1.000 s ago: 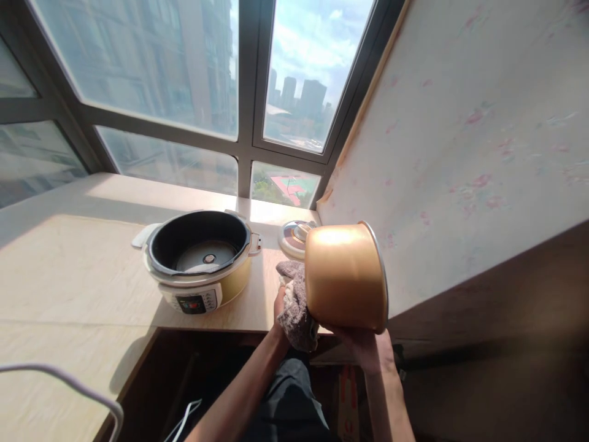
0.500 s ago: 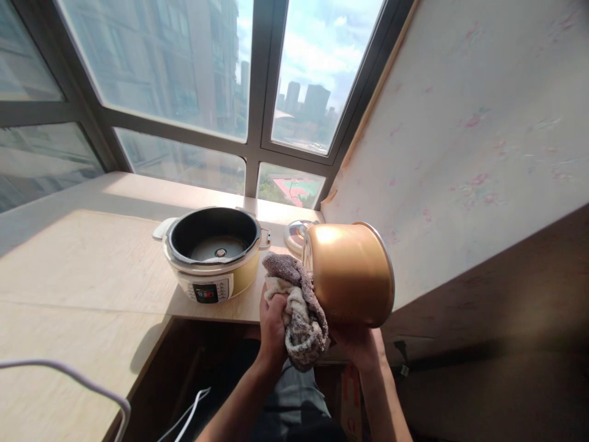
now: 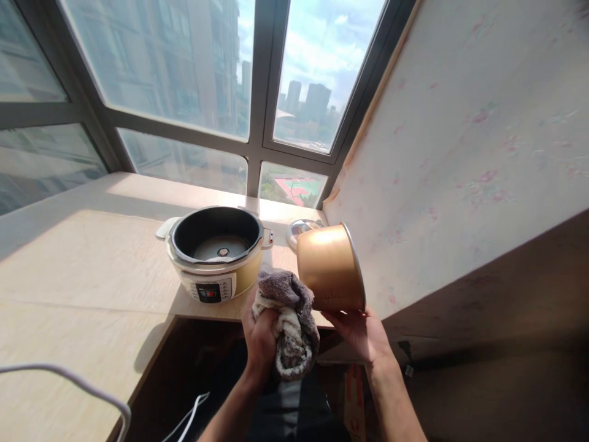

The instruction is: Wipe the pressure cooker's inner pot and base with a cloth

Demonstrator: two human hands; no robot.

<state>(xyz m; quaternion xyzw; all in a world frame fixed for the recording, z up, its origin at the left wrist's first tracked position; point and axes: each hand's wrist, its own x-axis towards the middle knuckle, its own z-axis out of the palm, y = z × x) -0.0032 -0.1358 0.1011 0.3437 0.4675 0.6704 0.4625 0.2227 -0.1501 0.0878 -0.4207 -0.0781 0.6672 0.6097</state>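
My left hand (image 3: 261, 336) is closed round a bunched grey and cream towel (image 3: 288, 322), whose folds hang beside the pot. My right hand (image 3: 361, 331) grips the golden inner pot (image 3: 329, 270) from underneath at its rim. The pot is tipped on its side, its mouth facing right and away from me, so its inside is hidden. A small gap shows between towel and pot. To the left, the cream and yellow electric pressure cooker (image 3: 214, 255) stands lidless on the wooden counter, its dark inside showing a round centre piece. Behind the pot lies a shiny lid (image 3: 299, 232), partly covered.
The light wooden counter (image 3: 105, 264) runs along the windows and turns toward me on the left. A white cable (image 3: 69, 376) loops over its near left part. The floral wall (image 3: 442, 184) slopes in at right. Below stands a bag with red handles (image 3: 353, 399).
My right hand has drawn the pot left and turned it, so its rim shows narrower. My left hand with the towel has moved left and slightly down, away from the pot.
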